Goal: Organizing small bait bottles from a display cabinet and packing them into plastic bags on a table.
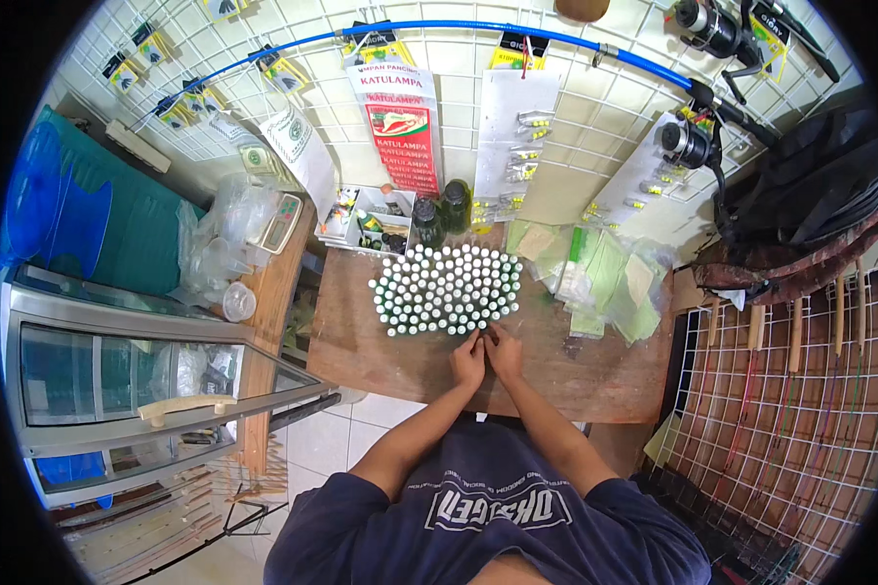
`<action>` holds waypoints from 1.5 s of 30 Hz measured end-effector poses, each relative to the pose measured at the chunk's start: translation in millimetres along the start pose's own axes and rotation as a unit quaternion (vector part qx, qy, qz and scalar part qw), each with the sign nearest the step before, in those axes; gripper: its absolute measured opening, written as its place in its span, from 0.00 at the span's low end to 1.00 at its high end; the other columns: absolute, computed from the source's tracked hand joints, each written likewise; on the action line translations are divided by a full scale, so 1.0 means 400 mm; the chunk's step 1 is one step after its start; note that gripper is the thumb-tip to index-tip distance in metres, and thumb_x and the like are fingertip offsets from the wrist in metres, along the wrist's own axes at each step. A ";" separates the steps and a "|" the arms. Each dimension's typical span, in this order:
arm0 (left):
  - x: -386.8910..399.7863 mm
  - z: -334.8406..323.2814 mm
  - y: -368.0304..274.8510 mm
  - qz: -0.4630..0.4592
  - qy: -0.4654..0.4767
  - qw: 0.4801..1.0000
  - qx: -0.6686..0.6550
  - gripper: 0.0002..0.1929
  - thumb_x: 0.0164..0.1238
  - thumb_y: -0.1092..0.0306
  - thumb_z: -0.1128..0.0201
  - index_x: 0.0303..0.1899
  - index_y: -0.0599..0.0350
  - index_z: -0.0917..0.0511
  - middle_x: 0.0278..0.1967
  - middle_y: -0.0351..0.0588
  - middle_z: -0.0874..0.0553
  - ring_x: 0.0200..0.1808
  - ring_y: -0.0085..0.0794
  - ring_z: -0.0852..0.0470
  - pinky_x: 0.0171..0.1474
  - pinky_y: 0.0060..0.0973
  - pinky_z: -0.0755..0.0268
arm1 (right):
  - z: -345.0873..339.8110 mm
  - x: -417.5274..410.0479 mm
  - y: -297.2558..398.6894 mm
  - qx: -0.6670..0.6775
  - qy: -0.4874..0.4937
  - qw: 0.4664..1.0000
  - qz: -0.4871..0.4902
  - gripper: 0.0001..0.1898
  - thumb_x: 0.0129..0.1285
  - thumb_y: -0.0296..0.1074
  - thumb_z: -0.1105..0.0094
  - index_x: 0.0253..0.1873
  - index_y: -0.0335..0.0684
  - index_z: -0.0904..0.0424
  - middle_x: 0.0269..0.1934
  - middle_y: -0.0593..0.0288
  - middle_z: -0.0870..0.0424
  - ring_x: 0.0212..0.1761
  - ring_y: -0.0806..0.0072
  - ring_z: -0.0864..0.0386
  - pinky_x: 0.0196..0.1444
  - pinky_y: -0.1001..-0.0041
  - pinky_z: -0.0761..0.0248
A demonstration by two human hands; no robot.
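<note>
A dense cluster of small white-capped bottles [446,289] stands upright on the brown wooden table [380,373], with hints of green showing between the caps. At the cluster's front edge, my left hand [469,361] and my right hand [505,354] meet with bent fingers. Their fingertips are close together beside a white cap [482,325] in the front row. Whether they grip that bottle or something small between them is hidden by the fingers.
Behind the bottles are a white divided box [358,232] and dark-capped bottles [428,223]. Green and clear packets [614,281] pile up at the right. A glass-doored cabinet [139,380] and digital scale [278,223] are on the left. A blue fishing rod [439,25] spans the wire grid.
</note>
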State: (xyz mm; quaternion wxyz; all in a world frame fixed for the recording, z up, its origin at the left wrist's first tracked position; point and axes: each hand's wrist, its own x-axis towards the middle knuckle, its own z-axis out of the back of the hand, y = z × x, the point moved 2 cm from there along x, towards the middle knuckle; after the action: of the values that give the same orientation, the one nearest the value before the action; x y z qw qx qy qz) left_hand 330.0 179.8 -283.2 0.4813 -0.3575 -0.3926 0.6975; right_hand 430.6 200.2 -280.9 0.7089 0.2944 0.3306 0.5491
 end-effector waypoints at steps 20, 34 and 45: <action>0.013 -0.004 0.027 -0.029 -0.014 0.998 -0.045 0.13 0.61 0.71 0.44 0.47 0.55 0.19 0.29 0.59 0.17 0.29 0.42 0.16 0.36 0.32 0.27 | 0.005 0.026 0.016 0.005 -0.029 1.000 -0.005 0.14 0.51 0.32 0.36 0.43 0.32 0.19 0.34 0.45 0.17 0.36 0.58 0.16 0.40 0.67 0.24; 0.032 -0.001 0.010 -0.043 0.046 0.998 0.013 0.13 0.59 0.70 0.42 0.45 0.56 0.18 0.24 0.58 0.19 0.24 0.41 0.19 0.32 0.33 0.28 | 0.010 0.034 -0.011 0.070 -0.022 0.997 -0.008 0.13 0.50 0.30 0.34 0.41 0.32 0.21 0.33 0.50 0.15 0.36 0.65 0.16 0.41 0.71 0.24; 0.008 -0.004 0.023 -0.034 0.026 0.999 0.028 0.12 0.60 0.69 0.42 0.45 0.53 0.18 0.26 0.58 0.18 0.28 0.44 0.18 0.35 0.33 0.27 | 0.039 0.003 -0.007 -0.009 -0.007 1.000 -0.006 0.15 0.51 0.38 0.35 0.41 0.35 0.18 0.33 0.45 0.17 0.37 0.54 0.18 0.39 0.65 0.25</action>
State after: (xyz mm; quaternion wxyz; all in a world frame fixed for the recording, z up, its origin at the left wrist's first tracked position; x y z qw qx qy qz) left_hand 326.7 181.0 -292.6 0.5245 -0.3486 -0.3721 0.6819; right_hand 444.8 199.9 -273.5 0.7175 0.2895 0.3223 0.5455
